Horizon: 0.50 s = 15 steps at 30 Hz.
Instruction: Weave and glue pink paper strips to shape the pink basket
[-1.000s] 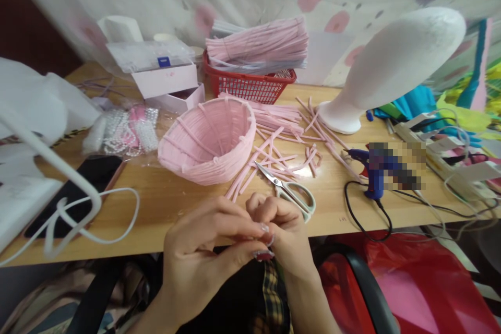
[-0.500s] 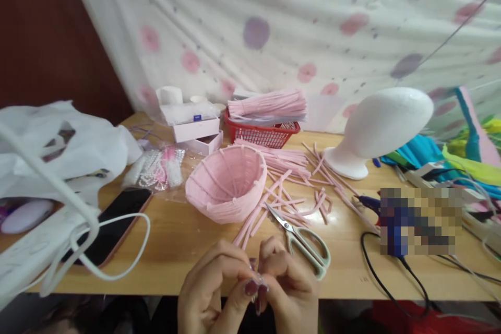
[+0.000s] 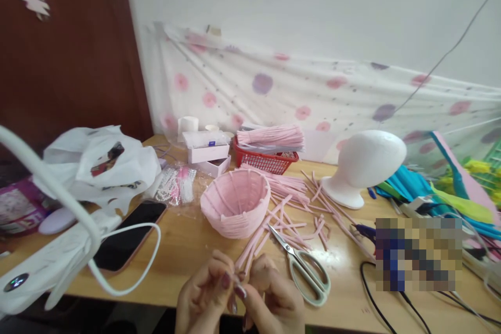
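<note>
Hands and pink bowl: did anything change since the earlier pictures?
The left hand and right hand shifted their fingers but stay together; anything pinched there is too small to tell. The view tipped up, showing more wall. The pink bowl, scissors and red basket stayed put.

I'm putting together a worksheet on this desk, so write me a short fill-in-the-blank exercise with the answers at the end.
The basket under the bundled pink strips is coloured ____.
In the picture, the phone lies on the ____ side of the pink bowl.
Of the left hand and right hand, the one nearer the scissors is the ____.

Missing words: red; left; right.
</note>
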Available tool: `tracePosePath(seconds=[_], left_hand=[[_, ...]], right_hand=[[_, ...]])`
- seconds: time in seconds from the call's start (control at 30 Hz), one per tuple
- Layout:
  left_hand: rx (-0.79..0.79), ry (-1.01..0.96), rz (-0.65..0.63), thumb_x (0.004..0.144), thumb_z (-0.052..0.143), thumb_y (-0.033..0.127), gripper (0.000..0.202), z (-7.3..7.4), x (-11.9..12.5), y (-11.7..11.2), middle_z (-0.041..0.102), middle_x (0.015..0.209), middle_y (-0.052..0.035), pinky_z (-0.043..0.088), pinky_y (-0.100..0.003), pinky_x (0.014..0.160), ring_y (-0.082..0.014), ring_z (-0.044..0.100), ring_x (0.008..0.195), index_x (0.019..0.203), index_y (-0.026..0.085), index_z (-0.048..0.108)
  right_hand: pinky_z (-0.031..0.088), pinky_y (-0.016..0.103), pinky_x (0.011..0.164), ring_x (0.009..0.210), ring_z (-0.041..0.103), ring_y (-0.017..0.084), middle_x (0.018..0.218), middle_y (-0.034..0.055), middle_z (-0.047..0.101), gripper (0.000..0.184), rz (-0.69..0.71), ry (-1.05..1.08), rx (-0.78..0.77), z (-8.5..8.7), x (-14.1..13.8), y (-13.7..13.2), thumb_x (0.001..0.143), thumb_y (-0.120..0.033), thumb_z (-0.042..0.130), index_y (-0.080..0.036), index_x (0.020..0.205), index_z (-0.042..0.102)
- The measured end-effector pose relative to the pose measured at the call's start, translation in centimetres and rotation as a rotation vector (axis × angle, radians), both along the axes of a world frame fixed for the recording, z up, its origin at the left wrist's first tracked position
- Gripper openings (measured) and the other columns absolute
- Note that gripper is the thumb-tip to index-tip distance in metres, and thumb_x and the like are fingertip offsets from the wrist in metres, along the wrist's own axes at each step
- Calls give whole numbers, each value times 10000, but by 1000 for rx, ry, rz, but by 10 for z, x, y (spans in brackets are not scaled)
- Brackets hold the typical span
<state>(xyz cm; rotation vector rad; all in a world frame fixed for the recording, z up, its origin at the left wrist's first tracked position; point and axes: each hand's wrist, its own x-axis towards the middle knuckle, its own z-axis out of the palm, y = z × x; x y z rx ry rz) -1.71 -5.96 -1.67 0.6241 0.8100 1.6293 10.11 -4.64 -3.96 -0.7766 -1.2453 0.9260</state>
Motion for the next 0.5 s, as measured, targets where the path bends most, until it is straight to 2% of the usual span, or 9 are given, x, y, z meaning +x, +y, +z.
tracePosePath(seconds=[0.07, 0.13, 0.27, 0.33, 0.4, 0.47, 0.5], left_hand=[[14, -24, 48, 712, 903, 521, 409, 1, -16, 7, 579, 765, 8, 550, -266, 661, -96, 521, 588, 693, 182, 675], [41, -30, 84, 748, 885, 496, 377, 6, -30, 14, 574, 810, 14, 584, -305, 746, -112, 540, 647, 734, 192, 664], [89, -15, -17, 870, 772, 518, 423, 13, -42, 22, 491, 701, 28, 565, -291, 722, -131, 497, 657, 672, 195, 583], [82, -17, -8, 891, 730, 567, 519, 8, -44, 25, 452, 626, 36, 554, -297, 703, -130, 438, 606, 595, 202, 510], [64, 29, 49, 864, 752, 588, 568, -3, -48, 30, 438, 571, 38, 546, -302, 712, -134, 428, 593, 541, 208, 479], [15, 101, 125, 766, 861, 533, 498, -15, -57, 37, 531, 600, 21, 538, -293, 738, -147, 516, 660, 551, 199, 560], [-26, 115, 160, 703, 919, 472, 411, -20, -61, 41, 628, 702, 2, 536, -283, 767, -163, 586, 751, 614, 192, 632]], right_hand=[[422, 313, 590, 588, 530, 179, 512, 6, 543, 474, 19, -44, -31, 2, 9, 0, 838, -516, 836, -236, 546, 589], [436, 311, 615, 562, 525, 176, 462, 0, 545, 470, 10, -104, -95, 6, 23, 2, 873, -545, 795, -233, 569, 617], [495, 314, 702, 587, 590, 179, 532, 8, 619, 444, -145, -258, -143, 21, 57, 19, 952, -611, 664, -217, 752, 711], [521, 328, 762, 646, 628, 190, 610, 21, 658, 465, -250, -259, -120, 31, 71, 32, 921, -658, 672, -215, 790, 717], [528, 330, 752, 675, 643, 199, 663, 35, 683, 500, -338, -238, -133, 41, 79, 44, 866, -704, 704, -212, 782, 722], [520, 326, 718, 691, 646, 208, 681, 47, 690, 531, -406, -262, -180, 48, 84, 55, 785, -728, 770, -202, 725, 722], [524, 331, 730, 717, 652, 217, 696, 54, 695, 542, -433, -276, -208, 50, 85, 61, 749, -730, 799, -198, 687, 714]])
